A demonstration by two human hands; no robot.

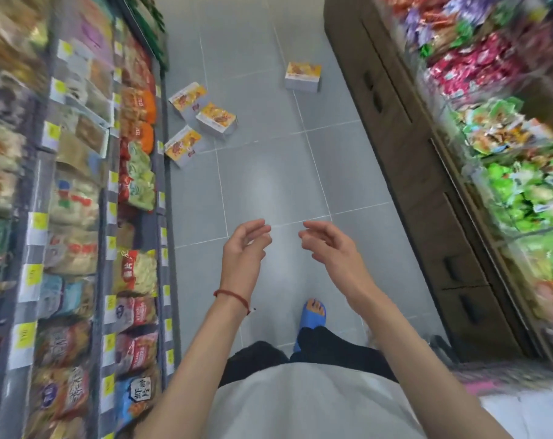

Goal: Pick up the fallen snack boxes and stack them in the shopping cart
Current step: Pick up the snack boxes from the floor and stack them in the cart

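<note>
Several orange-and-white snack boxes lie on the grey tiled floor ahead. Three sit close together by the foot of the left shelf: one (188, 98), one (216, 120) and one (182, 145). Another box (303, 76) lies alone further up the aisle, toward the right. My left hand (245, 245) and my right hand (329, 245) hang in front of me at waist height, fingers loosely curled, holding nothing. Both hands are well short of the boxes. No shopping cart is clearly in view.
A shelf of bagged snacks (78, 201) lines the left side. On the right stand brown cardboard cartons (427, 172) below racks of bright packets (506, 128). My foot in a blue sandal (313, 313) stands on the floor (268, 185).
</note>
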